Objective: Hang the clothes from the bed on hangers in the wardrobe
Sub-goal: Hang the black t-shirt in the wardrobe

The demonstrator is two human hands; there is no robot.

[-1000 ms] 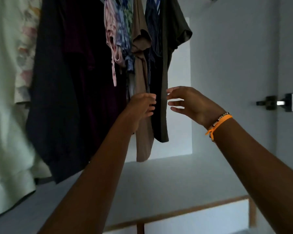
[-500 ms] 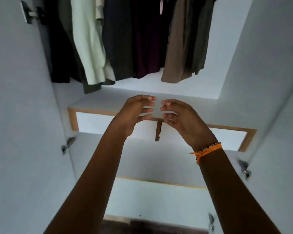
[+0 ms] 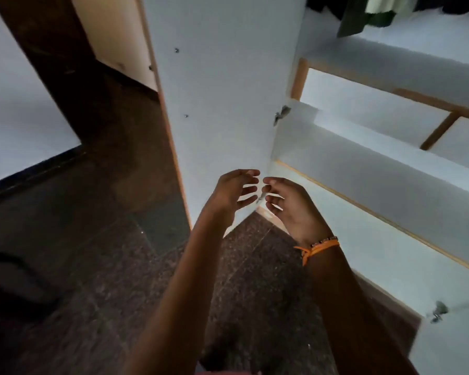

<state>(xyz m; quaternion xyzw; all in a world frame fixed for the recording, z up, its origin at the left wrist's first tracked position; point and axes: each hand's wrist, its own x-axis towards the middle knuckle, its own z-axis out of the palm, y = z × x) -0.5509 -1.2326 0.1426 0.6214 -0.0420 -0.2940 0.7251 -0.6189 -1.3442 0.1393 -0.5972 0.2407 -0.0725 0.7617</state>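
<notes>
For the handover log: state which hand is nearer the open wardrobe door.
Left. The left hand hovers in front of the wardrobe door; the right hand is farther right, by the shelves.

The open door [image 3: 222,90] stands on edge straight ahead, walling off the left; to its right the shelves [image 3: 390,169] lie open, with hanging clothes [image 3: 363,14] at the top; dark floor [image 3: 92,239] spreads open on the left
</notes>
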